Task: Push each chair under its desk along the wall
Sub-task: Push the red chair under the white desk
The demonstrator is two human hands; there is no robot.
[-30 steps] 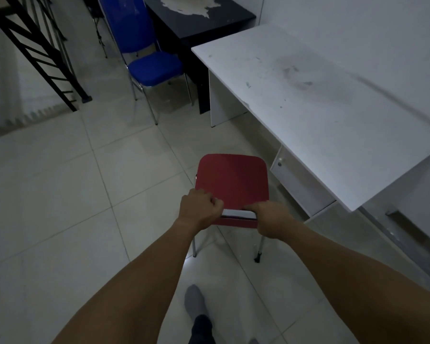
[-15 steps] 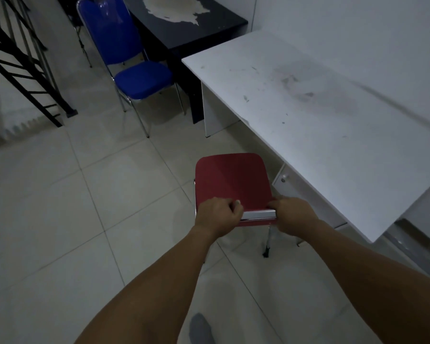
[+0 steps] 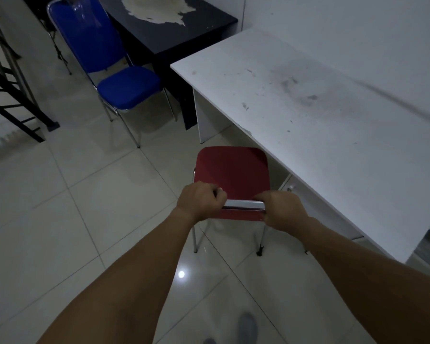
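A red chair [image 3: 231,170] with chrome legs stands on the tiled floor just left of the white desk [image 3: 308,125], its seat beside the desk's front edge and outside it. My left hand [image 3: 200,202] and my right hand [image 3: 282,211] both grip the chrome top bar of its backrest. Further back, a blue chair [image 3: 128,89] stands in front of the black desk [image 3: 174,33], pulled out from it and angled.
A black metal stair frame [image 3: 15,95] rises at the far left. The white desk has a drawer unit [image 3: 298,192] under its near half. A wall runs along the right behind both desks. Open tiled floor lies to the left. My foot [image 3: 247,328] shows at the bottom.
The view has swung right and forward. Both hands keep their grip on the backrest, and the red chair has shifted closer to the white desk's edge.
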